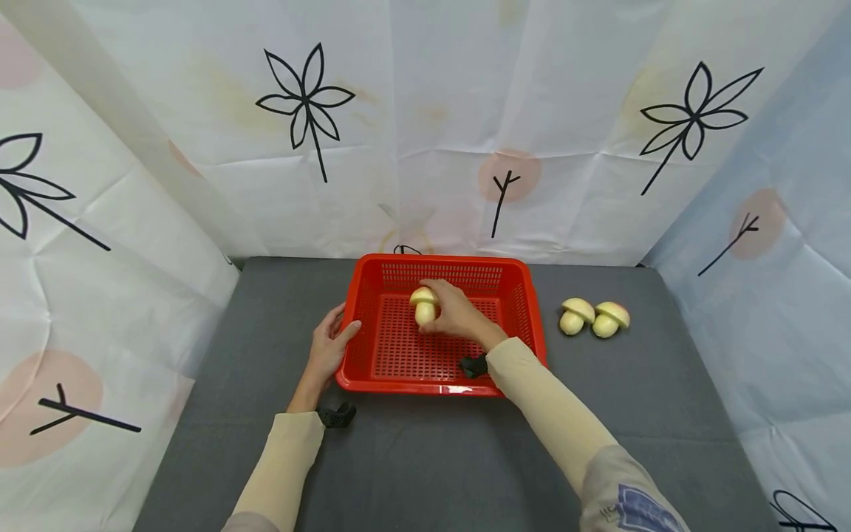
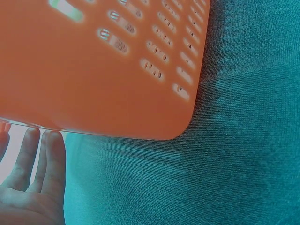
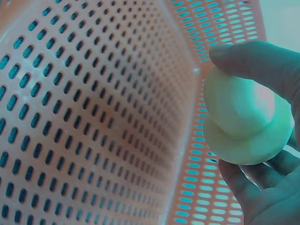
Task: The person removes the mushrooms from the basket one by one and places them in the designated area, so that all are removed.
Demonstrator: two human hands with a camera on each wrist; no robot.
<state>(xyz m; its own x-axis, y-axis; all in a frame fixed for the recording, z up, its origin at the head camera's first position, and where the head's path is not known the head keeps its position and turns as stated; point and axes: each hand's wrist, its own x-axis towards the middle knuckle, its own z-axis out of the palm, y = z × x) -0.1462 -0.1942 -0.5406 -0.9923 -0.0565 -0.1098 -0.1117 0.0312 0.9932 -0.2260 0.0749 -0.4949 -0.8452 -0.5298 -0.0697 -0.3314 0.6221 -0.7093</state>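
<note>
A toy mushroom (image 1: 424,306) with a pale yellow cap and stem is gripped between thumb and fingers of my right hand (image 1: 459,314). The hand holds it upright over the inside of a red plastic basket (image 1: 425,387). Close up in the right wrist view, the mushroom (image 3: 243,117) is above the basket's perforated floor. On the basket's left side, my left hand (image 1: 327,347) holds the rim, its thumb over the edge and its fingers outside. In the left wrist view those fingers (image 2: 55,154) are fairly straight against the basket.
Two more toy mushrooms (image 1: 576,316) (image 1: 610,319) lie side by side on the grey tabletop (image 1: 425,465), right of the basket. White patterned curtains (image 1: 425,133) stand behind and at both sides of the table.
</note>
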